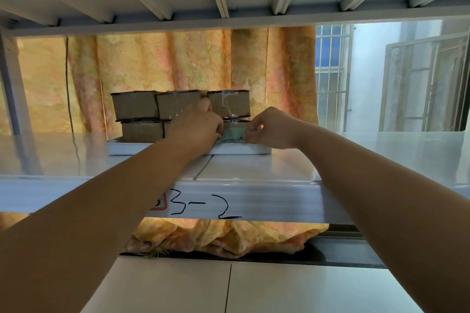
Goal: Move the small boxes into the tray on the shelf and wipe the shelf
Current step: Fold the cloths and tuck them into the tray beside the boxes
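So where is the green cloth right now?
The green cloth is centre frame, pinched between the left hand and right hand, over the white tray's front edge, below the stacked boxes.

Small boxes (136, 105) are stacked in two layers in the tray (132, 149), which is set mid-shelf (254, 168), nearer the back edge than the front.

My left hand (197, 124) and right hand (270, 127) reach over the white metal shelf (254, 168) and each pinch an end of a crumpled pale green cloth (234, 133) just above the front rim of the shallow white tray (132, 148). In the tray, brown cardboard small boxes (136, 105) with taped sides stand stacked in two layers. Behind hangs an orange patterned curtain (152, 63), and the shelf's front edge bears the handwritten mark 3-2 (206, 207).
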{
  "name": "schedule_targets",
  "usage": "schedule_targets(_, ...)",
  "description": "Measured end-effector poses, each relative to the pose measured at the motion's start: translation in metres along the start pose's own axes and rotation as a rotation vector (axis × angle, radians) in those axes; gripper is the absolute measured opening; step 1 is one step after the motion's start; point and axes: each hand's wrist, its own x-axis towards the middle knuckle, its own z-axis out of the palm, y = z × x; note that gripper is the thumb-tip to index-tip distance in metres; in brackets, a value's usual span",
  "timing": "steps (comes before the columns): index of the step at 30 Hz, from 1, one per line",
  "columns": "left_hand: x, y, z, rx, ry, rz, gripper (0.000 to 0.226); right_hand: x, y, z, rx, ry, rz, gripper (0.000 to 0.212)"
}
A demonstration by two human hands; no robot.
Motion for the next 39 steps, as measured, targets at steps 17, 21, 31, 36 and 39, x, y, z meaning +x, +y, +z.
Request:
schedule_targets(17,0.001,-0.001,-0.003,-0.081,-0.341,0.197,0.018,-0.01,-0.003,-0.008,-0.036,-0.114,0.031,0.027)
schedule_targets(21,0.0,-0.005,-0.005,-0.218,-0.368,0.133,0.034,-0.01,0.0,-0.006,0.027,-0.133,0.015,0.033)
schedule_targets(31,0.005,-0.01,-0.004,-0.35,-0.295,-0.043,0.029,-0.005,0.001,-0.005,0.094,-0.096,0.052,0.032)
schedule_targets(36,0.009,-0.011,-0.003,-0.321,-0.326,-0.035,0.049,-0.004,-0.001,-0.006,0.058,-0.096,0.026,0.019)
schedule_targets(39,0.008,-0.009,-0.003,-0.309,-0.332,-0.054,0.05,-0.002,0.001,-0.005,0.079,-0.108,0.056,0.02)
